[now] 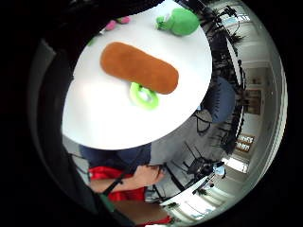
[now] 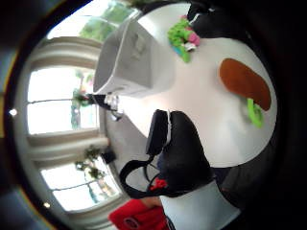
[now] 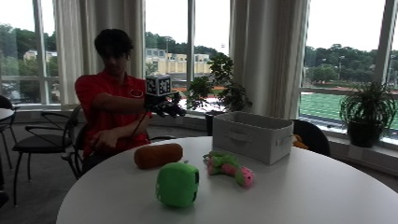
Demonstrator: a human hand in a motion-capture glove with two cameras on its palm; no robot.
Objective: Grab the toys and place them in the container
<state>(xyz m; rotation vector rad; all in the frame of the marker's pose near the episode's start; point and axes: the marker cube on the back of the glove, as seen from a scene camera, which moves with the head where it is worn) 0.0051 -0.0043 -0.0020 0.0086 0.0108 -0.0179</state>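
My gloved right hand (image 3: 167, 108) above desk (image 3: 323, 186), fingers loosely curled, empty | risk: brown oblong plush (image 3: 159, 155) rolling off the edge if nudged.

The gloved right hand (image 3: 167, 108) hangs in the air above the far edge of the round white table (image 3: 323, 196), holding nothing. Almost directly beneath it lies the brown oblong plush toy (image 3: 159, 155), with a small green ring (image 1: 144, 96) touching its side. Farther from the hand sits the green block-shaped plush toy (image 3: 177, 184). The green-and-pink plush toy (image 3: 229, 168) lies between the brown toy and the grey fabric storage bin (image 3: 252, 136), which stands off to the hand's thumb side.
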